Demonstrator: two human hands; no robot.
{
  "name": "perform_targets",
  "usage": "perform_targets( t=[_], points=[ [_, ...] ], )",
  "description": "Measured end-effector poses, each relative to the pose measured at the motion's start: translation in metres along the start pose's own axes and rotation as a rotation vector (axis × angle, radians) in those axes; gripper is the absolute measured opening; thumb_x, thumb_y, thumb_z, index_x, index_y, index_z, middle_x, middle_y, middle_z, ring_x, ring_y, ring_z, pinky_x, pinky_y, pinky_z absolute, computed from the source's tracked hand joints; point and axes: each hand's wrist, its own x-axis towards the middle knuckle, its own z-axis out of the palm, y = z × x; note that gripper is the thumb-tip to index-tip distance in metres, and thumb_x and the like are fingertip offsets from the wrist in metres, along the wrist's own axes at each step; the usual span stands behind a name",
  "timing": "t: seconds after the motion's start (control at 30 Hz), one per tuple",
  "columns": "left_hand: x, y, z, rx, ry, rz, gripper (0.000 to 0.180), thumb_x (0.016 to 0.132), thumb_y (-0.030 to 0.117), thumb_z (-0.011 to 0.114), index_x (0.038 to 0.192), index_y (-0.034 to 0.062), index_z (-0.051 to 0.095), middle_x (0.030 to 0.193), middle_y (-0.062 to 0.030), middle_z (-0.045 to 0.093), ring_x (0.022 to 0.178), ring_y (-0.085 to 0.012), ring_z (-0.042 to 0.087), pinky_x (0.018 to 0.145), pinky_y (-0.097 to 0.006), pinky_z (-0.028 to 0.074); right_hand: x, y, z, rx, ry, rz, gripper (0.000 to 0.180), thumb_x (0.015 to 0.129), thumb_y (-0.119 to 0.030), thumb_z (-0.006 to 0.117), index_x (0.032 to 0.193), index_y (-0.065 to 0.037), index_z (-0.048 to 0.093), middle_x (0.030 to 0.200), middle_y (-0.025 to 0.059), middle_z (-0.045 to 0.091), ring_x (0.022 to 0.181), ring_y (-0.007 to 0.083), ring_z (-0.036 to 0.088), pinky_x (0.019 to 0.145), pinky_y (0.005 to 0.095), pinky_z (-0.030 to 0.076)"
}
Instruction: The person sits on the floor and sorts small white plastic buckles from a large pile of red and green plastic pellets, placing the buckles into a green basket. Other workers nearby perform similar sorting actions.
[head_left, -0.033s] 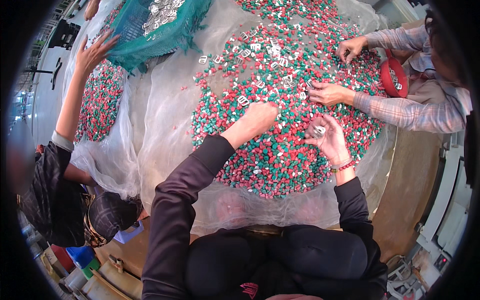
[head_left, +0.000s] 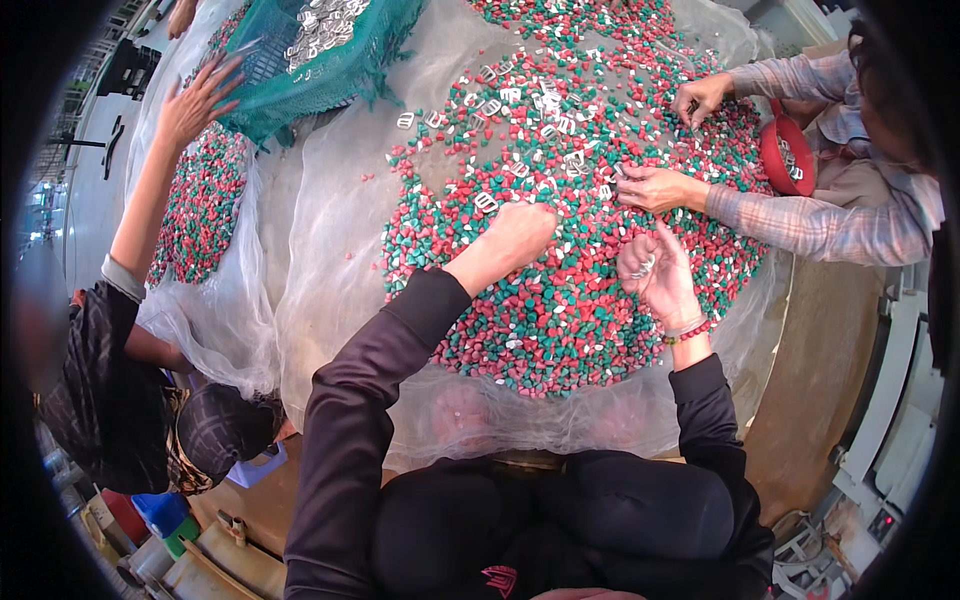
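Small red, green and white cone-shaped pieces [head_left: 560, 330] lie in a wide heap before me, with silver slotted buckles [head_left: 486, 203] scattered on top. My left hand [head_left: 518, 236] is closed low over the heap's middle, just right of one of those buckles; whatever its fingers hold is hidden. Palm up, my right hand [head_left: 656, 272] has its fingers curled round silver buckles [head_left: 647, 265], partly covered, with the thumb raised. More buckles [head_left: 565, 125] lie beyond my hands, near a co-worker's hand [head_left: 660, 188].
White mesh sheeting [head_left: 335, 270] lies under the heap. At the far left stands a green netted basket [head_left: 335, 75] of buckles, near another person's raised hand [head_left: 190, 105]. A red bowl [head_left: 787, 155] holding buckles is by the co-worker at right.
The fingers of my right hand have curled in over the buckles, which showed more openly on the palm before. My left hand has barely moved. The hand by the basket has shifted slightly.
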Motion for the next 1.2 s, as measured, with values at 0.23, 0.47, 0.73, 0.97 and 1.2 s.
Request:
perform_targets(
  t=[0.23,0.47,0.73,0.97,1.2],
  points=[
    [0.009,-0.03,-0.006,-0.186,0.006,-0.101,0.033,0.079,0.036,0.07,0.097,0.0076,0.066,0.082,-0.0155,0.067,0.08,-0.0344,0.066,0.071,-0.047,0.052,0.023,-0.034,-0.004,-1.217,0.221,-0.203,0.019,0.087,-0.024,0.065,0.096,-0.007,0.062,0.07,0.0041,0.056,0.064,0.0142,0.055,0.052,0.027,0.043],
    [0.009,-0.003,0.023,-0.015,-0.052,-0.094,0.046,0.084,0.039,0.066,0.108,0.0011,0.056,0.084,-0.0154,0.065,0.08,-0.034,0.066,0.069,-0.045,0.053,0.082,-0.01,-0.021,-2.255,0.42,-0.003,0.027,0.08,-0.025,0.065,0.099,-0.006,0.067,0.084,0.0195,0.068,0.087,0.0375,0.065,0.076,0.047,0.051],
    [-0.038,-0.013,-0.015,-0.619,0.03,-0.217,0.036,0.089,0.038,0.063,0.088,0.0026,0.065,0.065,-0.008,0.058,0.064,-0.022,0.062,0.06,-0.038,0.047,0.025,-0.034,-0.036,-1.797,0.121,0.395,0.021,0.071,-0.019,0.069,0.086,-0.004,0.072,0.079,0.0121,0.069,0.077,0.0189,0.067,0.07,0.0325,0.051],
    [-0.053,-0.043,-0.029,-2.122,0.165,-0.612,0.024,0.092,0.031,0.061,0.085,0.0078,0.058,0.074,-0.0037,0.058,0.061,-0.0121,0.054,0.036,-0.02,0.032,0.022,-0.018,-0.049,-1.548,0.378,-0.146,0.036,0.083,-0.025,0.069,0.11,0.0,0.066,0.094,0.0123,0.071,0.084,0.0198,0.068,0.077,0.0324,0.051],
    [-0.05,-0.09,-0.036,-2.141,0.336,-0.535,0.018,0.086,0.011,0.065,0.1,0.001,0.06,0.092,-0.0101,0.064,0.077,-0.0185,0.063,0.042,-0.021,0.043,0.039,0.002,-0.024,-1.804,0.42,-0.227,0.017,0.087,-0.017,0.061,0.089,-0.001,0.066,0.074,0.0141,0.067,0.07,0.0267,0.066,0.064,0.0381,0.049]
  ],
)
